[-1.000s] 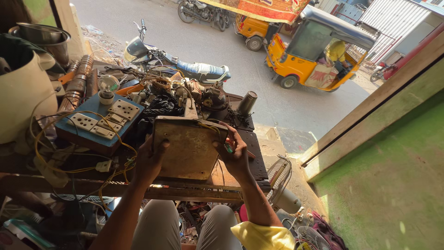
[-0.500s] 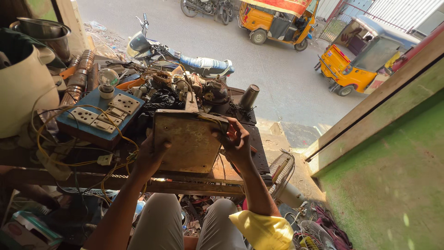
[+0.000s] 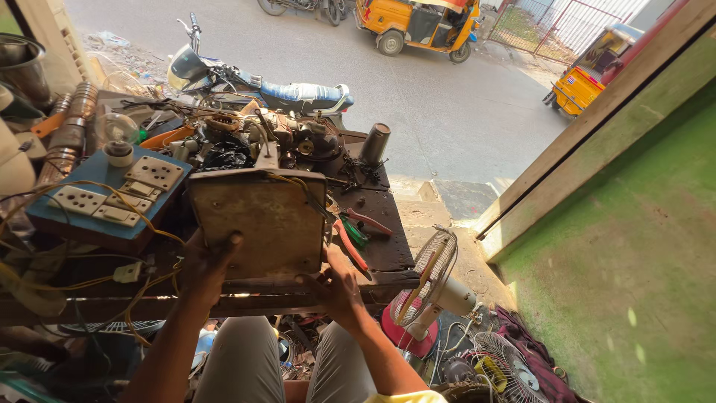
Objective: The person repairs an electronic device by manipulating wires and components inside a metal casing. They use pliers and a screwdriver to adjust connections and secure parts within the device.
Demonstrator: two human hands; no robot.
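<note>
Now both hands, left (image 3: 211, 263) and right (image 3: 339, 282), close fingers around the rusty metal box's (image 3: 257, 222) lower edge; bench crowded.

Strong sun is being thrown across a paved street (image 3: 447, 112) beyond the open shop front. A green wall (image 3: 634, 269) w/ a wooden frame (image 3: 597, 134) is being lit on the right. A dark wooden bench (image 3: 373, 254) is being crowded w/ wires, metal parts & a blue switchboard (image 3: 104, 198). A parked motorbike (image 3: 253, 82) is being seen just behind the bench. Two yellow auto-rickshaws (image 3: 418, 26) are standing at the far side of the street, near a metal gate (image 3: 552, 22). Below the bench, fans (image 3: 432, 283) & scrap are being left on the floor.
</note>
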